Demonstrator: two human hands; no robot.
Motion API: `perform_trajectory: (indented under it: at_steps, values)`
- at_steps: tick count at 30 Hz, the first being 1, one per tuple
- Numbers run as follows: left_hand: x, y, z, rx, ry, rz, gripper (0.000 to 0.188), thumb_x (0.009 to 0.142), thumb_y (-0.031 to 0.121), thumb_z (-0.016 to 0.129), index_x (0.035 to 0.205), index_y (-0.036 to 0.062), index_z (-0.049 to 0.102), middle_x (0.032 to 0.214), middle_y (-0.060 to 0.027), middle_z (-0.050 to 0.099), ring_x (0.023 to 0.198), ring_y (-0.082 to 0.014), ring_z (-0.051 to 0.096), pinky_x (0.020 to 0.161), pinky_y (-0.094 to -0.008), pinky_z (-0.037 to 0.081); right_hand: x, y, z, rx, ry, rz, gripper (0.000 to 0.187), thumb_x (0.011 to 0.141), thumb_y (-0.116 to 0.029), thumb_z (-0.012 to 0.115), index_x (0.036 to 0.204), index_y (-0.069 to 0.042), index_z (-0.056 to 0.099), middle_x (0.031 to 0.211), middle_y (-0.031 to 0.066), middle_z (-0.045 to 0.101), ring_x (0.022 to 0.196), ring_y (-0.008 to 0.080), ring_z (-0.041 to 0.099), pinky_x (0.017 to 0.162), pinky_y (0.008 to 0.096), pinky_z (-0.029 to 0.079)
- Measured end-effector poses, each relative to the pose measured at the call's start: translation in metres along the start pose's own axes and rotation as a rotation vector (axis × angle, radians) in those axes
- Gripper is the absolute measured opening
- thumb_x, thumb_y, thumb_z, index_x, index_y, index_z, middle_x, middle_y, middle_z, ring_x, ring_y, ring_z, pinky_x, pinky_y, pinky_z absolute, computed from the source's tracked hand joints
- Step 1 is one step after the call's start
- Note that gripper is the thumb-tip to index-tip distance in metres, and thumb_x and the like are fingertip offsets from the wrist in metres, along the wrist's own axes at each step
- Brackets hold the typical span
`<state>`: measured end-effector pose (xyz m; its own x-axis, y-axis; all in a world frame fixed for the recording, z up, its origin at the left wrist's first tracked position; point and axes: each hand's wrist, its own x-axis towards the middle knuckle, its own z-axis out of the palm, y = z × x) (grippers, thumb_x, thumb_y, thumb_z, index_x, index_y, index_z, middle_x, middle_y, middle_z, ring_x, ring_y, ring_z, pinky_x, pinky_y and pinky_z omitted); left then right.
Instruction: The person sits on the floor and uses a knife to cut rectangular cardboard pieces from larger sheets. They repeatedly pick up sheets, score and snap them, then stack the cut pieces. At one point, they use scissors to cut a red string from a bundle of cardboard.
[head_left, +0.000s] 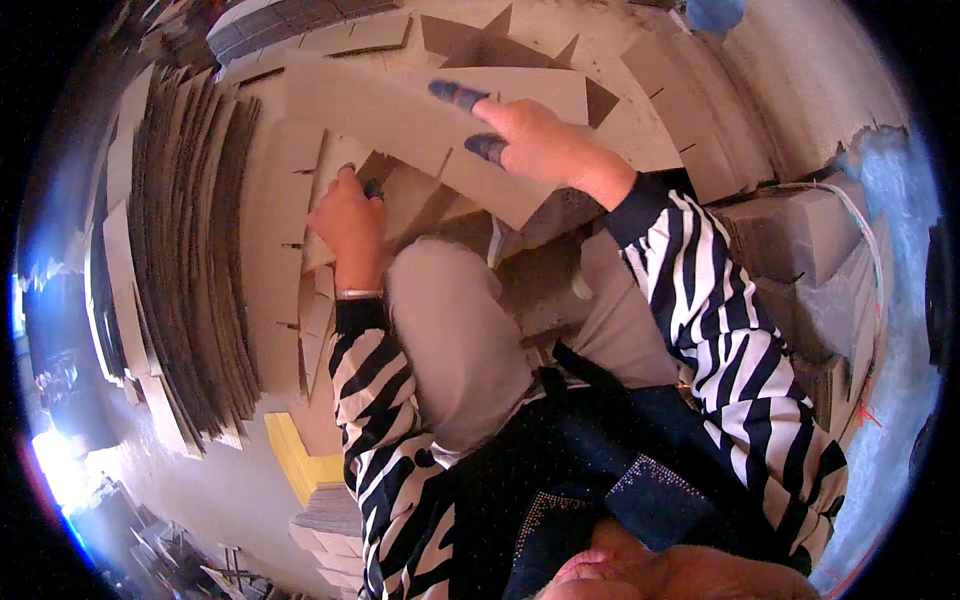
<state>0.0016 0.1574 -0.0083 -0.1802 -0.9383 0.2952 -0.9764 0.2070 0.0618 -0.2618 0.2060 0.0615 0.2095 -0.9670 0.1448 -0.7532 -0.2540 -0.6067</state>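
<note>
My left hand [350,220] is closed at the edge of a brown cardboard piece [425,190], its thumb and finger bent in and dark covers on the tips. Flat cardboard with cut slits [275,200] lies under and beside that hand. My right hand [540,140] hovers over or rests on a broad cardboard sheet [400,105]; I cannot tell which. Its index finger and thumb are stretched apart, both in dark finger covers, with nothing between them. Beyond it, slotted cardboard pieces [480,42] stand crossed.
A tall stack of cardboard sheets [190,240] stands at the left. More cardboard [700,110] leans at the right, near a pale blue plastic sheet [890,220]. A yellow piece [300,455] and a bundle of cardboard [330,530] are at the lower left.
</note>
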Motion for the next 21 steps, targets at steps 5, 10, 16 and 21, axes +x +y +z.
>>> perform_trajectory:
  at_steps: [5,10,16,21]
  values:
    - [0.017,0.002,0.016,-0.012,-0.104,-0.018,0.023,0.075,0.017,0.064,0.097,0.0132,0.062,0.092,-0.0097,0.069,0.081,-0.0315,0.067,0.066,-0.0443,0.048,-0.001,-0.001,-0.010,-0.324,-0.122,-0.008,0.031,0.077,-0.007,0.059,0.108,-0.005,0.056,0.081,0.0201,0.065,0.079,0.0402,0.063,0.066,0.0527,0.048]
    - [0.021,0.016,0.020,0.004,-0.163,-0.058,0.019,0.075,0.016,0.064,0.094,0.0121,0.062,0.092,-0.0103,0.069,0.081,-0.0318,0.067,0.068,-0.0451,0.049,-0.005,-0.017,0.016,-0.338,-0.056,-0.125,0.031,0.076,-0.004,0.059,0.107,-0.004,0.054,0.076,0.0179,0.062,0.074,0.0408,0.060,0.061,0.0508,0.044]
    - [0.013,0.004,-0.005,0.055,0.185,0.049,0.018,0.075,0.018,0.064,0.090,0.0088,0.064,0.095,-0.0123,0.068,0.084,-0.0326,0.067,0.066,-0.0443,0.051,-0.027,-0.008,0.031,-0.287,-0.003,-0.052,0.028,0.075,-0.002,0.056,0.103,-0.005,0.055,0.073,0.0155,0.062,0.072,0.0383,0.062,0.060,0.0494,0.045]
    - [0.024,0.044,-0.045,-0.154,-0.238,0.275,0.022,0.074,0.018,0.064,0.094,0.0083,0.066,0.093,-0.0146,0.068,0.085,-0.0350,0.066,0.070,-0.0462,0.053,-0.032,0.009,0.035,-0.307,0.083,-0.043,0.026,0.074,-0.003,0.057,0.100,-0.008,0.057,0.078,0.0130,0.063,0.076,0.0359,0.062,0.060,0.0489,0.046]
